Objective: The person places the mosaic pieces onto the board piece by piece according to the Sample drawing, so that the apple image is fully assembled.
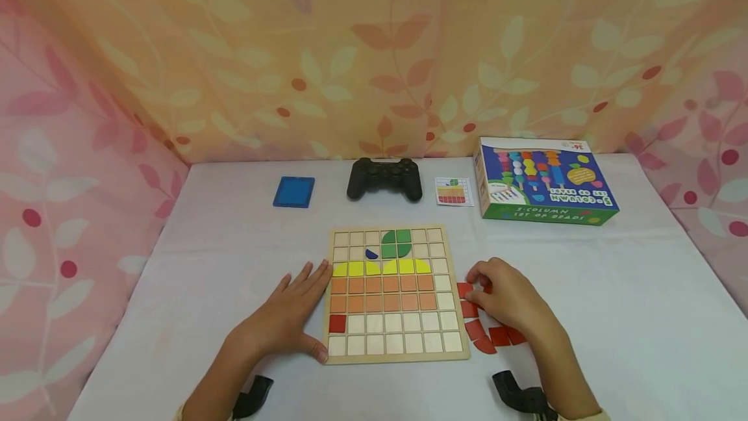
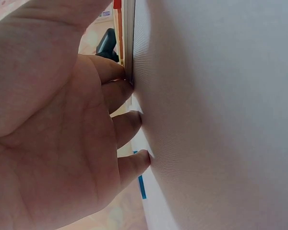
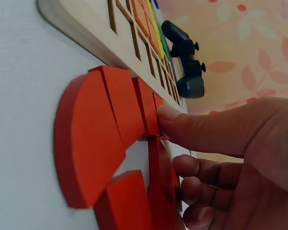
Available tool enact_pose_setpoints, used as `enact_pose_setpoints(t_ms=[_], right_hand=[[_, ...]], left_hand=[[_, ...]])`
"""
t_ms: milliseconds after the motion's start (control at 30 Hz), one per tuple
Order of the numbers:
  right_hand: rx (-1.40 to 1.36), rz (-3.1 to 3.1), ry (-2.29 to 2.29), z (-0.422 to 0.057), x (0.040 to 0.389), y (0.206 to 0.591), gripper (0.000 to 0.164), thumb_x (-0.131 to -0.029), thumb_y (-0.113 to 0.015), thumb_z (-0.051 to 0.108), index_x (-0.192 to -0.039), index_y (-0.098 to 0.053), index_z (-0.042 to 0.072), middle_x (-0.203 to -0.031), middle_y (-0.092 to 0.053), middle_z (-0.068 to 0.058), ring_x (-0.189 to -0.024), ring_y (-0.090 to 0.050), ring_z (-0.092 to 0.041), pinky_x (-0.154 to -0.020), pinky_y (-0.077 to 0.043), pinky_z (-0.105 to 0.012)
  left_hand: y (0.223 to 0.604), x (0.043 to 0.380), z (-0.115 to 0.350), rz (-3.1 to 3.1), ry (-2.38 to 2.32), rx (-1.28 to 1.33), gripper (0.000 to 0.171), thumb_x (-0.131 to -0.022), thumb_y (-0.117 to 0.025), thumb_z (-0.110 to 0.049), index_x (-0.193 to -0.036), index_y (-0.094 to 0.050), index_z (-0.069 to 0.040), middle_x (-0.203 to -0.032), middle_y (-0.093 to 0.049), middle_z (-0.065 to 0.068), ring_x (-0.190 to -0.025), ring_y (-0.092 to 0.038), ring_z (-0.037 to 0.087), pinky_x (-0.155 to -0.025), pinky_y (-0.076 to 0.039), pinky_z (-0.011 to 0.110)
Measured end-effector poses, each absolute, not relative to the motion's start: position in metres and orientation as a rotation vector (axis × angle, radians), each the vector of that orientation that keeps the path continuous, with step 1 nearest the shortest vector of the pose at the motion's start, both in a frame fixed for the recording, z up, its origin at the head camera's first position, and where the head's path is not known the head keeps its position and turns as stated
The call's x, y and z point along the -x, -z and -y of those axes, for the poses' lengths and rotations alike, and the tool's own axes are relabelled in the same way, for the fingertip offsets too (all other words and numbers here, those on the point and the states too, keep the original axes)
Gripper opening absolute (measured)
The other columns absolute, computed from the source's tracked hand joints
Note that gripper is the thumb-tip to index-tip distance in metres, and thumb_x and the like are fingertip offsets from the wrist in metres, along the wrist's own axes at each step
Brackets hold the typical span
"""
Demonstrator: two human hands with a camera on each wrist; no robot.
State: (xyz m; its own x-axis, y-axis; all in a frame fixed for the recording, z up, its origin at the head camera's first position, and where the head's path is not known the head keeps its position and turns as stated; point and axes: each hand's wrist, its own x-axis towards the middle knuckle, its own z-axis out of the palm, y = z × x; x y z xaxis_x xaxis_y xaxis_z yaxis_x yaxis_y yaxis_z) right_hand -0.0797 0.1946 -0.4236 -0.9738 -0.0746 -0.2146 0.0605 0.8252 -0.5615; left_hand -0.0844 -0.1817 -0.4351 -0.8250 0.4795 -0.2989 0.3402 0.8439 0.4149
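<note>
Wooden board (image 1: 393, 323), partly tiled

From my remote station, I see the left hand (image 1: 283, 320) spread, thumb and forefinger touching the board's left edge. The board lies flat on the white-covered bench (image 1: 374, 388), its cells holding green, yellow and orange tiles (image 1: 373, 285) plus one red square (image 1: 337, 323) at lower left. Just beyond its right edge, the right hand (image 1: 514, 301) pinches a red tile (image 1: 463, 290), loose red pieces (image 1: 499, 336) near it.

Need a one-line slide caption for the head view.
Left hand against the left edge of a gridded wooden board, right hand touching a red piece just beyond its right edge.
</note>
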Motion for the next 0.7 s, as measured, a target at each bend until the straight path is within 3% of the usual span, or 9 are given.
enact_pose_setpoints(t_ms=[367,533,700], right_hand=[[-0.043,-2.695,0.988,-0.196,0.083,0.410,0.015,-0.086,-0.079,0.016,-0.084,-0.066,0.010,-0.076,-0.060,-0.002,-0.076,-0.055,-0.021,-0.062,-0.052,-0.033],[0.082,-2.696,1.059,-0.156,0.087,0.403,0.015,-0.086,-0.080,0.015,-0.080,-0.066,0.013,-0.073,-0.058,0.001,-0.073,-0.054,-0.019,-0.062,-0.049,-0.032],[0.375,-2.696,1.039,-0.098,0.091,0.405,0.019,-0.084,-0.081,0.012,-0.075,-0.066,0.016,-0.068,-0.056,0.007,-0.068,-0.052,-0.015,-0.061,-0.046,-0.032]], left_hand=[[0.435,0.084,0.181,-2.622,-0.487,-0.617,0.143,-0.048,-0.091,-0.064,-0.162,-0.017,-0.017,-0.166,-0.013,-0.001,-0.153,-0.001,0.028,-0.118,-0.005,0.060],[0.434,0.083,0.182,-2.633,-0.482,-0.608,0.144,-0.046,-0.091,-0.063,-0.162,-0.019,-0.016,-0.166,-0.015,0.001,-0.153,-0.002,0.030,-0.118,-0.005,0.061],[0.434,0.084,0.181,-2.615,-0.487,-0.595,0.143,-0.049,-0.090,-0.063,-0.162,-0.017,-0.016,-0.166,-0.014,0.000,-0.153,-0.001,0.029,-0.118,-0.004,0.059]])
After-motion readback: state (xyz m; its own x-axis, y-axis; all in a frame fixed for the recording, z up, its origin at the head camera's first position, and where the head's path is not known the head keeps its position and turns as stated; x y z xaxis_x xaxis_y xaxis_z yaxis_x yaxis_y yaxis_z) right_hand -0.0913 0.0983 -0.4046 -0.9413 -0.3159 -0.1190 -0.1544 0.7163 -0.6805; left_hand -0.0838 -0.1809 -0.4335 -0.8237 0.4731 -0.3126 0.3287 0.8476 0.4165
